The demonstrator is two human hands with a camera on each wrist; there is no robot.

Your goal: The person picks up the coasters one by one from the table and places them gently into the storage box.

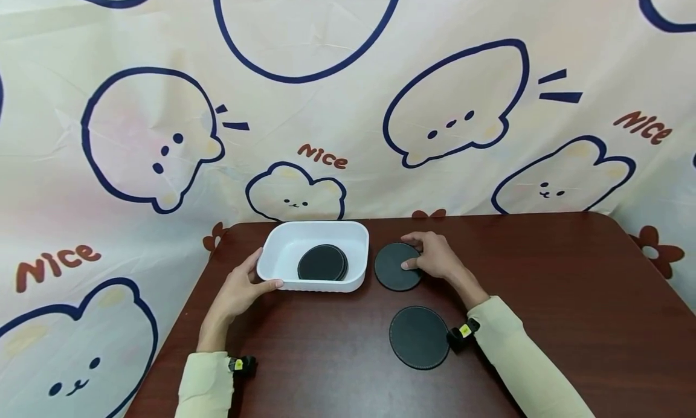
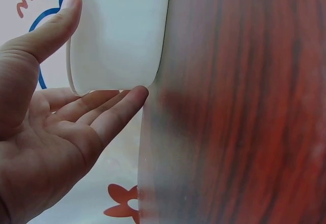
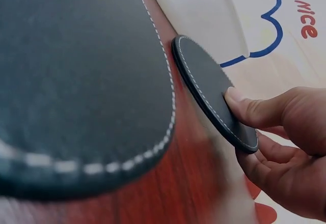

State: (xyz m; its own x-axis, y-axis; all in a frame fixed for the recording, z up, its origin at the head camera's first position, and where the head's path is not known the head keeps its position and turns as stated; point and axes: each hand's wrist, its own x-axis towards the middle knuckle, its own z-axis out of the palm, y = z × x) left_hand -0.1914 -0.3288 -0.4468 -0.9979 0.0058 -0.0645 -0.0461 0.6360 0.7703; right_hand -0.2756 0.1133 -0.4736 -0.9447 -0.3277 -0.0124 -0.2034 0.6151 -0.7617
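Note:
A white plastic tray (image 1: 356, 279) stands near the table's far edge with a small stack of round black coasters (image 1: 321, 262) inside. My left hand (image 1: 239, 290) holds its left end; in the left wrist view the thumb lies along one side of the tray (image 2: 119, 40) and the fingers reach around its end. To the right of the tray, my right hand (image 1: 435, 257) pinches a black coaster (image 1: 393, 267), thumb on top and fingers at the edge. White stitching runs around this coaster (image 3: 204, 81) in the right wrist view, where it is tilted off the table.
Another stitched black coaster (image 1: 418, 338) lies nearer on the dark wooden table (image 1: 321, 357), beside the right wrist's camera (image 1: 462, 334). Behind the table hangs a pale cloth (image 1: 359, 116) printed with cartoon bears.

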